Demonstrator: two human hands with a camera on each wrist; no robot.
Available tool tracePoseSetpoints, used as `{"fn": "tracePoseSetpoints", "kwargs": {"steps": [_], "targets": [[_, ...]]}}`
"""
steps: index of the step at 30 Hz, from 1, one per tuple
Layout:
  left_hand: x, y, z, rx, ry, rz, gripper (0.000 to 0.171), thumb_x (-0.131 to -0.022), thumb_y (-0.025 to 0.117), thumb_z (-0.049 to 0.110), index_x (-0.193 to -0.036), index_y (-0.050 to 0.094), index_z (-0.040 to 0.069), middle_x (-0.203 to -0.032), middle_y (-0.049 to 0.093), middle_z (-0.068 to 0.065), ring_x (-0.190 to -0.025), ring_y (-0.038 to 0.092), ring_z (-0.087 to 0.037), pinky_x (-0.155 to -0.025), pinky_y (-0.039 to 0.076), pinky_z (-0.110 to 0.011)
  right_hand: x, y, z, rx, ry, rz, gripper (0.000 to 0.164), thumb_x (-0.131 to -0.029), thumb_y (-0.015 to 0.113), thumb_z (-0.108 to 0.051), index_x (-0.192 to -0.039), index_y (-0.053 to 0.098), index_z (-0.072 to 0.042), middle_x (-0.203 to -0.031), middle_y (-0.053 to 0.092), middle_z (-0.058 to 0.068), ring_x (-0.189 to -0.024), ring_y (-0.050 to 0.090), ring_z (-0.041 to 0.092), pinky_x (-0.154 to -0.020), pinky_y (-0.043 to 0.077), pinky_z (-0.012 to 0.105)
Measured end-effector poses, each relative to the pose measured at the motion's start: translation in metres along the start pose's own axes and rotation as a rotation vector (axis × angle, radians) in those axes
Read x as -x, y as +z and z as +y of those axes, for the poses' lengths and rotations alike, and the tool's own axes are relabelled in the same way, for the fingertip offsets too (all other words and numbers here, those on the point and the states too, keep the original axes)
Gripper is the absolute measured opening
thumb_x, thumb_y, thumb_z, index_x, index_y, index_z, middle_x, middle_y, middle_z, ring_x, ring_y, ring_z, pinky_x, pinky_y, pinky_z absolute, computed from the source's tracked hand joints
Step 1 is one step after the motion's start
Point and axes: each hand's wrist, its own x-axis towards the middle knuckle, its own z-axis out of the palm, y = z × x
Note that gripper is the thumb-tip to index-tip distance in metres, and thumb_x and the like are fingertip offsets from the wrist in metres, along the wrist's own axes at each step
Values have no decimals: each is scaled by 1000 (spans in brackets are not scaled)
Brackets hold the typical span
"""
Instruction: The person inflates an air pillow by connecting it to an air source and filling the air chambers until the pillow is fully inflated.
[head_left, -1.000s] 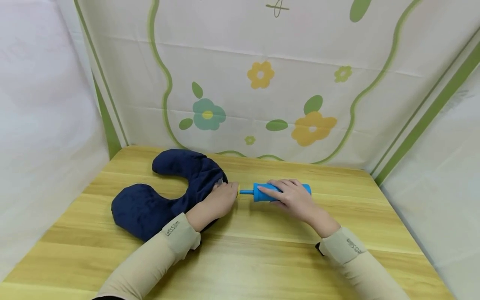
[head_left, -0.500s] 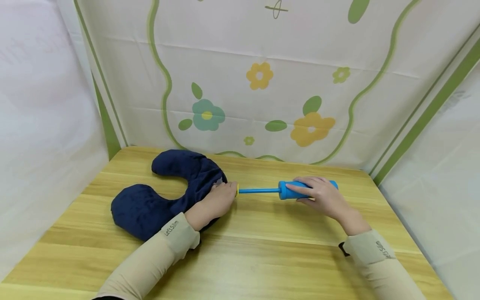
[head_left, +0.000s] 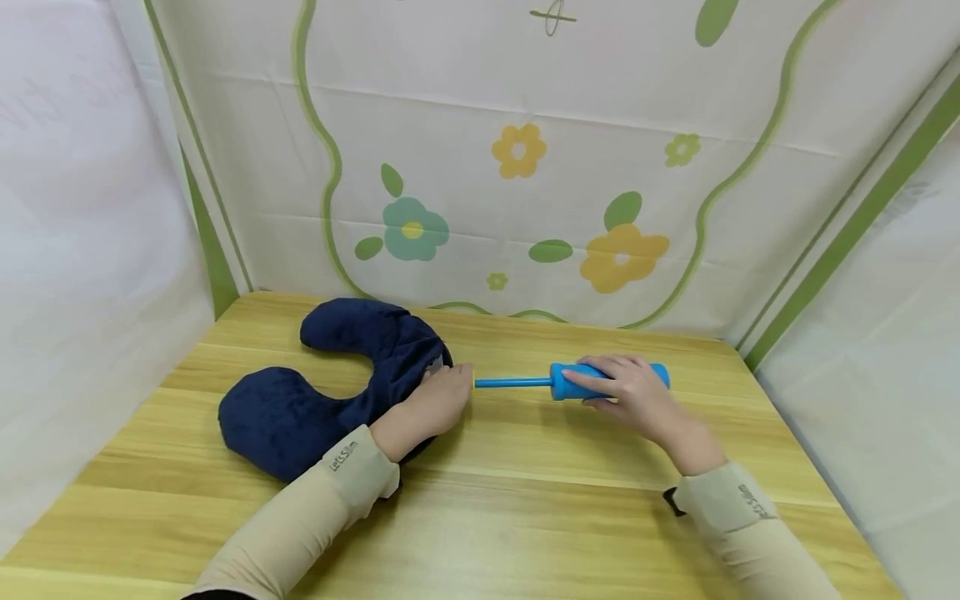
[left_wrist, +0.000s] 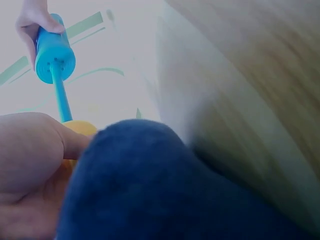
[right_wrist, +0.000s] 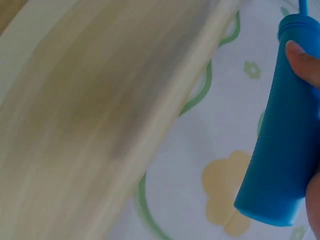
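Note:
A navy U-shaped neck pillow (head_left: 273, 417) lies on the left of the table, its curved back creased and slack. My left hand (head_left: 442, 398) sits against that back, fingers wrapped round the yellow end (left_wrist: 82, 128) of a blue hand pump (head_left: 564, 382). A small clear piece (head_left: 437, 364) shows just above the hand, while the join between pump and pillow is hidden under the fingers. My right hand (head_left: 633, 398) grips the pump's ribbed blue cylinder (right_wrist: 280, 120), thumb near its front collar. Between the hands a stretch of thin blue rod (head_left: 513, 382) is exposed.
The wood-grain table (head_left: 480, 533) runs beneath both arms. Behind it hangs a white cloth (head_left: 450, 100) with printed flowers and green lines. More white cloth closes off the left and right sides.
My right hand first pulled the blue cylinder rightward, lengthening the exposed rod, then came back slightly left. The left hand and pillow have stayed nearly in place.

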Motion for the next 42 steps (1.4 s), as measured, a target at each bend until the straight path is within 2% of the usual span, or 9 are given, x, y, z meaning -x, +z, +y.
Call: {"fn": "tracePoseSetpoints", "kwargs": {"steps": [2, 4, 9, 19, 24, 29, 34, 40, 42], "targets": [[0, 0, 0, -24, -7, -4, 8, -106, 49, -2, -102, 53, 3, -88, 53, -8, -72, 45, -22, -72, 45, -37, -9, 6, -7, 2, 6, -2, 72, -67, 95, -12, -135, 69, -17, -123, 69, 17, -105, 67, 40, -83, 50, 60], [-1, 1, 1, -31, -7, -7, 7, -106, 49, -2, -104, 54, 2, -90, 54, -8, -72, 45, -22, -71, 45, -37, -18, 12, -13, 11, 11, 2, 73, -65, 96, -11, -133, 70, -17, -122, 69, 16, -105, 67, 39, -83, 50, 59], [-1, 2, 4, -56, -23, -9, 7, -105, 52, -1, -111, 56, 0, -95, 58, -10, -76, 51, -24, -75, 49, -39, -40, 29, -31, 18, 9, -2, 68, -69, 96, -14, -132, 72, -19, -123, 69, 15, -107, 67, 38, -84, 50, 57], [0, 4, 8, -60, -20, -15, 28, -103, 60, 2, -130, 55, -3, -114, 63, -17, -97, 62, -32, -92, 52, -47, -70, 53, -61, 68, -21, 4, 66, -72, 95, -18, -133, 72, -22, -123, 70, 14, -107, 68, 34, -84, 51, 51], [0, 2, 8, -8, -11, -50, 14, -105, 55, 2, -119, 57, 1, -102, 62, -12, -88, 59, -28, -85, 52, -43, -66, 48, -60, 26, -3, -36, 68, -73, 94, -16, -136, 70, -22, -126, 69, 14, -111, 67, 34, -86, 50, 52], [1, 0, 4, 49, 6, -34, 3, -107, 52, 4, -107, 55, 5, -93, 58, -8, -81, 55, -25, -75, 47, -39, -60, 35, -50, 36, -3, -69, 69, -75, 93, -19, -138, 67, -24, -128, 68, 12, -113, 66, 32, -88, 51, 52], [2, 0, -2, 55, 40, 3, 11, -108, 50, 5, -97, 51, 8, -87, 53, -5, -73, 47, -22, -69, 41, -36, -43, 21, -32, 32, -13, -99, 70, -76, 93, -19, -141, 64, -21, -129, 67, 13, -112, 67, 33, -87, 52, 54], [1, 1, -6, 43, 50, 7, 16, -108, 47, 3, -94, 49, 9, -83, 49, -4, -70, 45, -21, -68, 39, -35, -17, 7, -8, 39, -44, -117, 77, -79, 90, -20, -147, 56, -16, -128, 66, 16, -109, 67, 33, -84, 52, 55], [2, 0, -7, 49, 45, 6, 17, -108, 47, 2, -94, 49, 9, -83, 48, -3, -70, 45, -21, -68, 39, -35, -9, 3, -1, 41, -44, -123, 66, -91, 80, -29, -149, 53, -16, -128, 66, 16, -109, 66, 34, -85, 52, 56]]}}
